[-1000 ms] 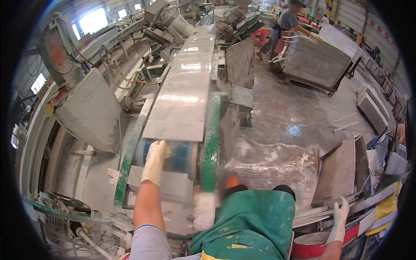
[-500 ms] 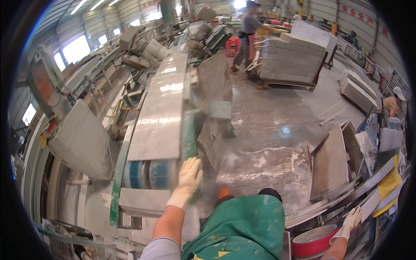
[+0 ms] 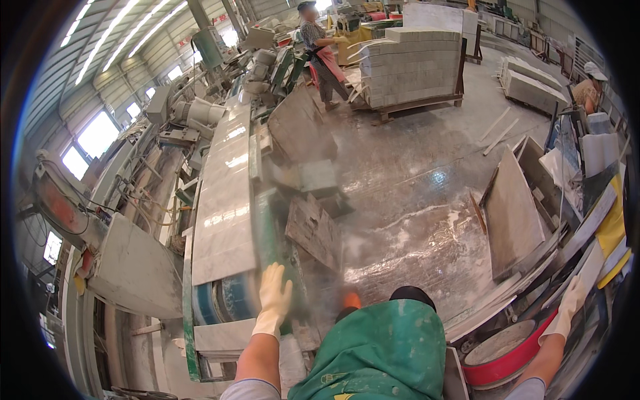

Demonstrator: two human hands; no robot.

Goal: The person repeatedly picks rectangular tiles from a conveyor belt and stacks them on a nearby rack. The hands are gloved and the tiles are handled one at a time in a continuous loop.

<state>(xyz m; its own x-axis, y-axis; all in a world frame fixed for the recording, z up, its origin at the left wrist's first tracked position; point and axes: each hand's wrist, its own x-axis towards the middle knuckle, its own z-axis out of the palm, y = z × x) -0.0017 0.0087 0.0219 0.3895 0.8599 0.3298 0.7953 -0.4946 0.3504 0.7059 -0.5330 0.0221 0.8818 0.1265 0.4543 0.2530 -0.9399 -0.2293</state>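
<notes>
While the left hand spreads its fingers loosely beside the belt, the right hand apparently reaches for the strip at right, its grasp impossible to tell, calling for a sure hold.

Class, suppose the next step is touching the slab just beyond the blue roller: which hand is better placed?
Probably the left hand: it is beside the blue roller, close to that slab. The right hand is right of the apron, near the red tub.
</notes>
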